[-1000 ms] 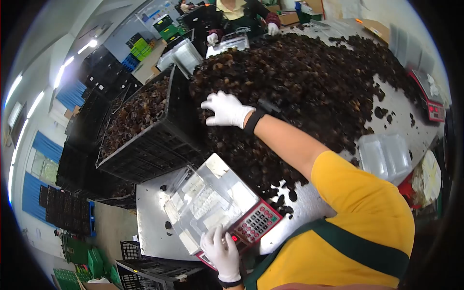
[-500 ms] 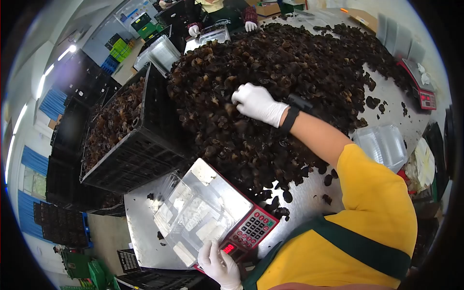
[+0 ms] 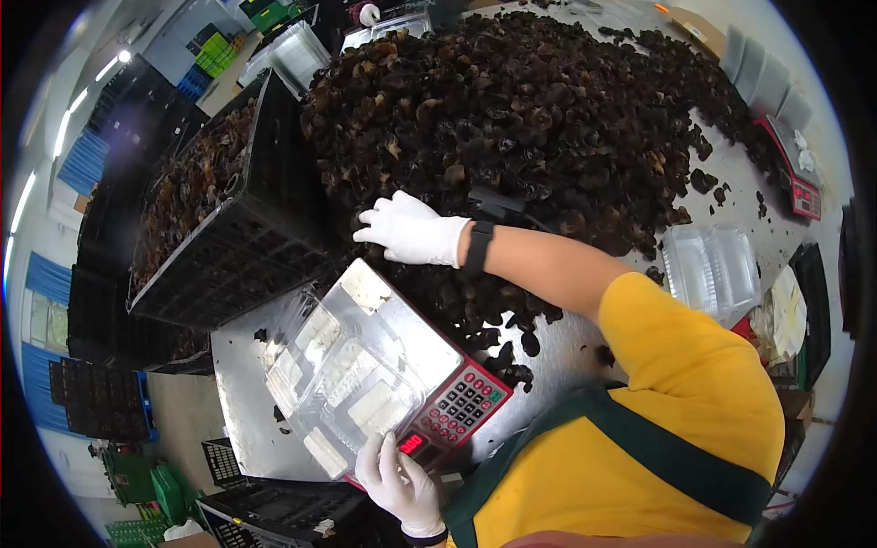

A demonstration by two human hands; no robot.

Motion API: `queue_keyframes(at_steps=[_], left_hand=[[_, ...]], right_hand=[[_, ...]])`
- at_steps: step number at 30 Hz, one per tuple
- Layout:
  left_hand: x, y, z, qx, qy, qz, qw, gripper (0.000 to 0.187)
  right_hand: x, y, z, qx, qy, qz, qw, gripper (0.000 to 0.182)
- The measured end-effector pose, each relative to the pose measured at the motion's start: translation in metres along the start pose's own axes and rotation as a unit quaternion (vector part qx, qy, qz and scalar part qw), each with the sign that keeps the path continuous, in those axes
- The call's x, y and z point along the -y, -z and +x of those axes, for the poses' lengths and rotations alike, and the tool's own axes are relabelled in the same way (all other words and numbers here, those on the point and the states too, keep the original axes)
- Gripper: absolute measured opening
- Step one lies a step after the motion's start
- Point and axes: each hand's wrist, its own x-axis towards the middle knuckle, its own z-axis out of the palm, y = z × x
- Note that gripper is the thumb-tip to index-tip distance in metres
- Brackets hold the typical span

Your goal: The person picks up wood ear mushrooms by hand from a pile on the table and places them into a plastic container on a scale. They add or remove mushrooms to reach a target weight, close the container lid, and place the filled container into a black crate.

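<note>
My right hand (image 3: 411, 228), in a white glove with a black wristband, reaches over the near left part of a large heap of dark wood ear mushrooms (image 3: 512, 119). Its fingers are bent and apart; the palm is hidden, and nothing shows in it. A clear plastic clamshell container (image 3: 356, 388) lies opened out on the steel pan of a red digital scale (image 3: 457, 411), whose display is lit red. At the container's near edge, beside the display, my gloved left hand (image 3: 397, 484) pinches the rim.
On the left, a black crate (image 3: 247, 237) of brownish mushrooms stands tilted against the heap. Stacked clear containers (image 3: 713, 274) lie at right. Another red scale (image 3: 795, 178) sits farther right. A co-worker's gloved hand (image 3: 369, 15) shows at the far side.
My right hand has moved left and nearer to me across the heap, towards the scale. The left hand stays at the container's rim. The view has tipped downward slightly.
</note>
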Motion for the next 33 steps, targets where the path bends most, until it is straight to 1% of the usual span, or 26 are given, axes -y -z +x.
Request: queue_keyframes(at_steps=[1,2,5,8,9,10,12,13,15,16,17,18,19,20,22,24,25,26,27,28,29,30,31,32,33], left_hand=[[-0.005,0.003,0.001,0.004,0.003,0.001,1.000,0.033],[-0.007,0.004,0.002,0.008,0.004,0.001,1.000,0.033],[0.001,0.004,-0.008,0.001,0.006,-0.015,1.000,0.034],[0.002,0.005,-0.013,-0.008,-0.003,-0.022,1.000,0.036],[0.002,0.005,-0.013,-0.011,-0.010,-0.024,1.000,0.036],[0.000,0.004,-0.014,-0.011,-0.014,-0.032,0.999,0.036],[-0.005,0.005,-0.013,-0.021,-0.017,-0.045,0.999,0.037],[-0.009,0.006,-0.013,-0.022,-0.014,-0.052,0.998,0.038],[-0.016,0.009,-0.013,-0.020,-0.029,-0.047,0.998,0.039],[-0.019,0.010,-0.012,-0.021,-0.038,-0.039,0.998,0.039],[-0.023,0.012,-0.010,-0.018,-0.041,-0.042,0.998,0.039],[-0.027,0.013,-0.007,-0.006,-0.065,-0.044,0.997,0.040],[-0.032,0.013,-0.003,0.006,-0.089,-0.047,0.995,0.040],[-0.037,0.011,0.001,0.011,-0.089,-0.048,0.995,0.040],[-0.051,0.002,0.012,0.034,-0.150,-0.106,0.982,0.039],[-0.070,-0.012,0.025,0.075,-0.145,-0.170,0.972,0.039],[-0.080,-0.023,0.028,0.098,-0.110,-0.216,0.965,0.044],[-0.088,-0.035,0.028,0.153,-0.028,-0.305,0.940,0.051],[-0.099,-0.046,0.026,0.171,-0.020,-0.341,0.924,0.052],[-0.107,-0.058,0.024,0.189,-0.011,-0.377,0.907,0.054],[-0.106,-0.070,0.022,0.186,-0.066,-0.332,0.922,0.053],[-0.103,-0.085,0.017,0.181,-0.121,-0.287,0.933,0.052],[-0.096,-0.096,0.009,0.236,-0.085,-0.332,0.909,0.046],[-0.096,-0.095,-0.001,0.264,-0.080,-0.342,0.898,0.041],[-0.102,-0.097,-0.007,0.297,-0.042,-0.369,0.880,0.040]], right_hand=[[-0.004,-0.011,0.007,0.040,-0.032,-0.038,0.998,0.024],[-0.007,-0.005,0.003,0.027,-0.046,-0.033,0.998,0.020],[-0.027,0.012,-0.009,0.001,-0.084,-0.020,0.996,0.019],[-0.055,0.032,-0.035,-0.063,-0.158,0.082,0.982,0.017],[-0.065,0.035,-0.042,-0.095,-0.184,0.186,0.960,0.018],[-0.074,0.037,-0.051,-0.141,-0.183,0.232,0.945,0.024],[-0.077,0.050,-0.066,-0.193,-0.201,0.341,0.898,0.027],[-0.078,0.056,-0.074,-0.197,-0.205,0.336,0.898,0.027],[-0.067,0.079,-0.089,-0.161,-0.296,0.415,0.845,0.028],[-0.061,0.086,-0.096,-0.164,-0.300,0.413,0.844,0.028],[-0.055,0.092,-0.105,-0.164,-0.310,0.448,0.823,0.028],[-0.049,0.098,-0.114,-0.163,-0.319,0.482,0.800,0.028],[-0.042,0.104,-0.122,-0.164,-0.323,0.481,0.799,0.028],[-0.034,0.109,-0.130,-0.151,-0.323,0.481,0.801,0.029],[-0.016,0.118,-0.147,-0.136,-0.329,0.482,0.801,0.029],[0.007,0.125,-0.164,-0.153,-0.306,0.480,0.808,0.029],[0.023,0.126,-0.174,-0.148,-0.286,0.493,0.808,0.029],[0.042,0.129,-0.186,-0.130,-0.283,0.456,0.834,0.029],[0.062,0.121,-0.199,-0.142,-0.256,0.451,0.843,0.029],[0.079,0.115,-0.215,-0.126,-0.232,0.448,0.854,0.029],[0.097,0.112,-0.231,-0.120,-0.238,0.437,0.859,0.027],[0.106,0.102,-0.248,-0.150,-0.213,0.358,0.897,0.024],[0.113,0.100,-0.266,-0.131,-0.242,0.377,0.884,0.022],[0.123,0.102,-0.285,-0.112,-0.273,0.401,0.867,0.021],[0.127,0.102,-0.303,-0.103,-0.298,0.433,0.845,0.020]])
